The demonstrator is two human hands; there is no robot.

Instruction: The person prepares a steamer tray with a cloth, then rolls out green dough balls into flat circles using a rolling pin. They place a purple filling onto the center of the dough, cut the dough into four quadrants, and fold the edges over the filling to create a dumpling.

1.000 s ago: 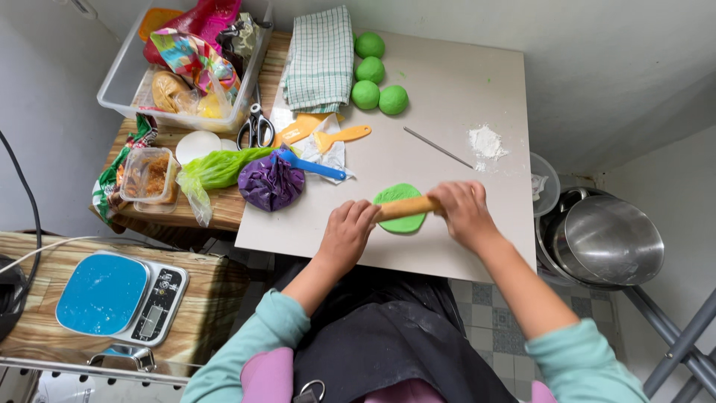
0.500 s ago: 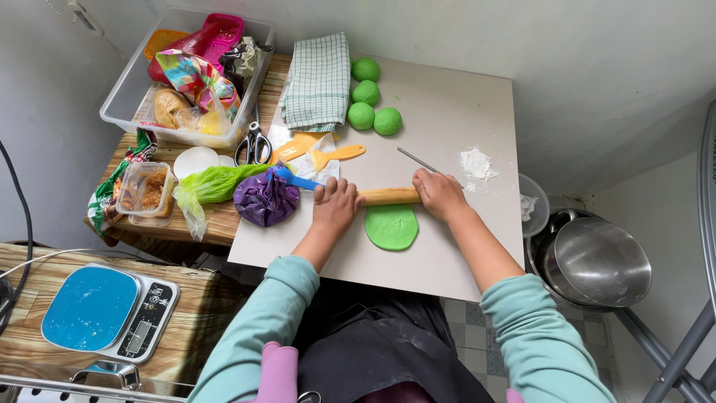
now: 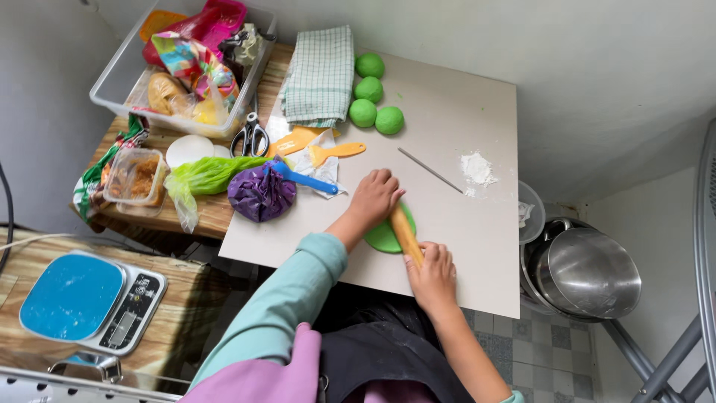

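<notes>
A flat green dough disc (image 3: 382,237) lies on the pale board (image 3: 462,224) near its front edge. A wooden rolling pin (image 3: 405,233) rests across the disc, angled from far to near. My left hand (image 3: 374,197) presses on the pin's far end. My right hand (image 3: 432,274) grips its near end by the board's edge. Several green dough balls (image 3: 371,92) sit at the back of the board.
A thin stick (image 3: 429,169) and a flour pile (image 3: 475,169) lie on the board. Orange and blue spatulas (image 3: 317,160), a purple bag (image 3: 260,193), scissors (image 3: 251,136), a checked towel (image 3: 321,75) and a plastic bin (image 3: 183,63) stand left. A blue scale (image 3: 89,300) sits lower left, metal pots (image 3: 585,272) right.
The pin has turned from lying crosswise to pointing away from me. My left hand moved to its far end and my right hand drew back to its near end.
</notes>
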